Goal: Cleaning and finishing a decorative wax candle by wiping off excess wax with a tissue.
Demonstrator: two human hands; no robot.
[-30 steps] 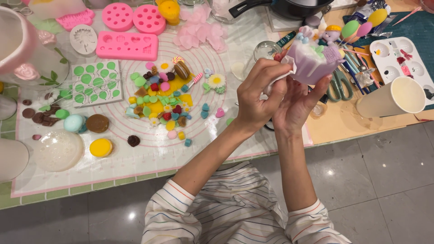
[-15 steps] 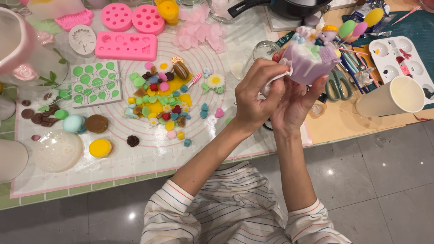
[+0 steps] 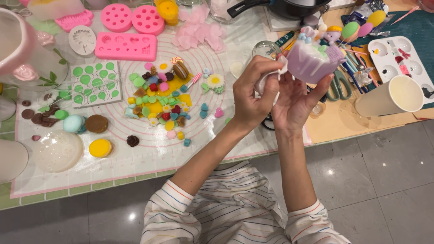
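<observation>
Right hand (image 3: 300, 97) cradles a lilac cupcake model (image 3: 312, 61), left hand (image 3: 253, 97) pinching a white piping bag (image 3: 271, 77) at its 9 o'clock; scissors (image 3: 337, 86) lie beside them on the tabletop (image 3: 334, 122).

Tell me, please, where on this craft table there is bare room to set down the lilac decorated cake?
Bare mat lies along the near edge, between the yellow disc and the person's left hand. Bare wood lies below the cream paper cup. The pile of small colourful charms and the scissors area are crowded.

Grey tiled floor (image 3: 389, 180) seen at six o'clock, lamp glare reflected on it, worktable (image 3: 343, 122) spread from nine to three o'clock.
</observation>
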